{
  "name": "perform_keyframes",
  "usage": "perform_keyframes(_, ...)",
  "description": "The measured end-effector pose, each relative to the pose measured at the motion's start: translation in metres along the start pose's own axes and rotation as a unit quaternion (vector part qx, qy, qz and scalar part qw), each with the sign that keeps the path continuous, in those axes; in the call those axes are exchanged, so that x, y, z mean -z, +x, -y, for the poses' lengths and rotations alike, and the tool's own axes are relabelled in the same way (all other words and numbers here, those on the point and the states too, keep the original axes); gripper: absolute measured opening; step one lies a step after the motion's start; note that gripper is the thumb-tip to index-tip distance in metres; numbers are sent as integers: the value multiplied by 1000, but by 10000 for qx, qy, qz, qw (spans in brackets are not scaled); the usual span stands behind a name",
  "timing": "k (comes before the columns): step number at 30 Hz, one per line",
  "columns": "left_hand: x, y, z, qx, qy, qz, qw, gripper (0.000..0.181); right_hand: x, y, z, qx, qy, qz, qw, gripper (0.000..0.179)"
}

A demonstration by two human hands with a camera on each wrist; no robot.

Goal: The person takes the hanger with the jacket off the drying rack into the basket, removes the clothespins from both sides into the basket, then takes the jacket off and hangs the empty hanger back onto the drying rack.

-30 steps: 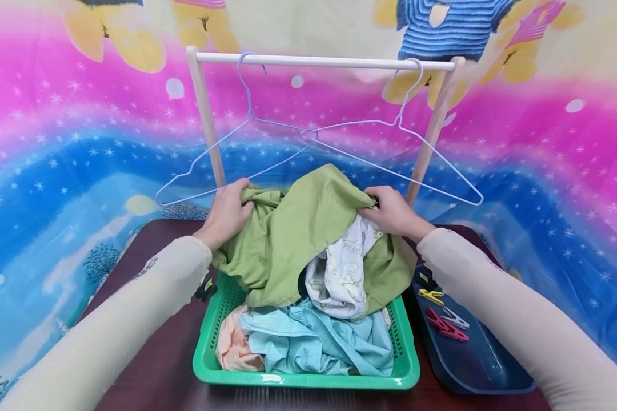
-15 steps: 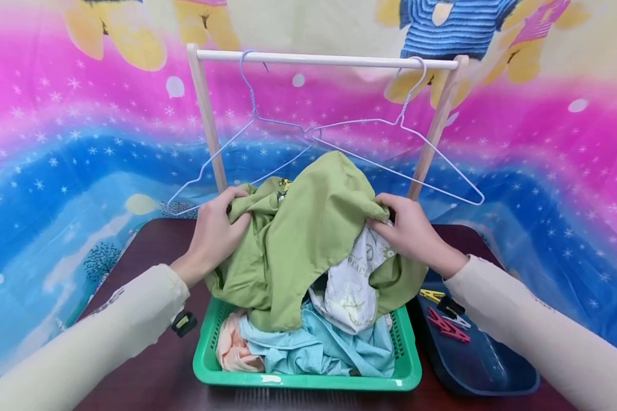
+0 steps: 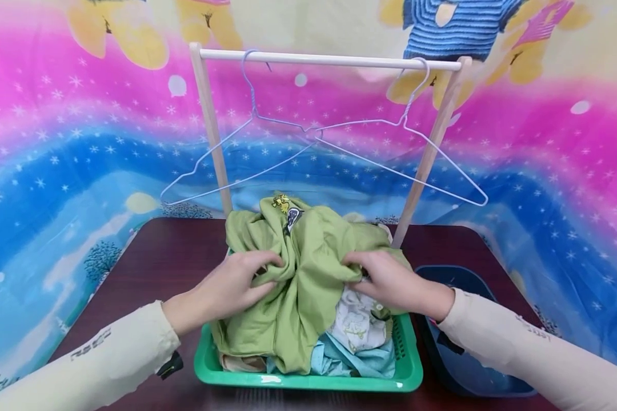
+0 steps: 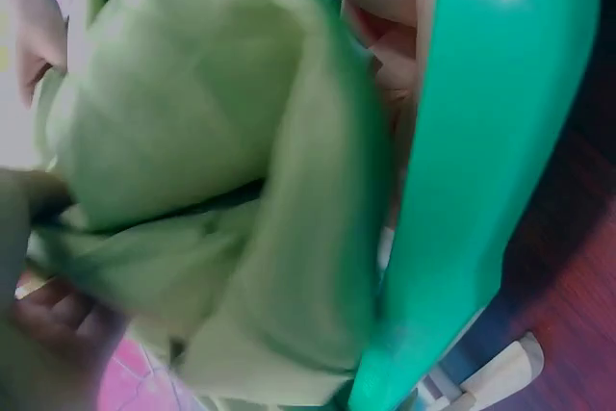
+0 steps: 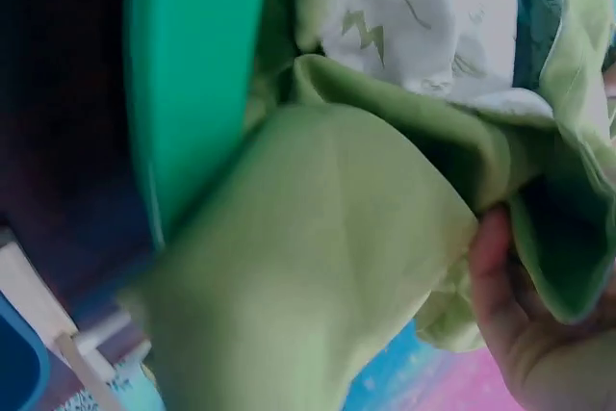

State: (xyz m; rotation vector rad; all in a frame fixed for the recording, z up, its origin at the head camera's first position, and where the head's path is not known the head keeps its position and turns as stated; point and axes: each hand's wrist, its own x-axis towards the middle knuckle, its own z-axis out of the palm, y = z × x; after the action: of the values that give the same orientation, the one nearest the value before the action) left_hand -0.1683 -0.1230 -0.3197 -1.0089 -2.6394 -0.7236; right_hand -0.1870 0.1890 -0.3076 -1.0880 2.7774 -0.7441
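My left hand (image 3: 231, 285) pinches a fold of a green garment (image 3: 316, 285) between thumb and fingers, above a green plastic basket (image 3: 308, 382). On the other side, my right hand (image 3: 391, 279) grips another fold of the same cloth. The garment is bunched, with a small yellow and dark cartoon print (image 3: 284, 205) near its far edge. Beneath it lie a white patterned garment (image 3: 357, 322) and a light blue cloth (image 3: 339, 357). In the right wrist view, the curled right hand (image 5: 549, 334) has cloth at its fingertips. The left wrist view is partly blurred.
Two wire hangers (image 3: 205, 171) hang from the white rod (image 3: 329, 59) of a wooden rack behind the basket. A dark blue tray (image 3: 457, 365) stands right of the basket, partly covered by my right forearm. The dark table (image 3: 169, 251) extends left.
Both hands have come down and toward me, closer together, bringing the green garment lower over the basket. The cartoon print now shows more, and the light blue cloth is more covered.
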Motion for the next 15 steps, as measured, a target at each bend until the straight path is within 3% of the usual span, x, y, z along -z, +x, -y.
perform_keyframes(6, -9, 1, -3, 252, -180, 1316, 9908, 20, -20, -1, -5, 167, 45, 808, 9966, 19)
perform_keyframes(11, -15, 4, -2, 324, -391, 2005, 9784, 22, -25, 0, -5, 212, 50, 1333, 9908, 25)
perform_keyframes(15, -20, 7, -3, 588, -481, 2544, 9641, 30, -29, 4, -4, -3, 186, 2042, 9788, 30)
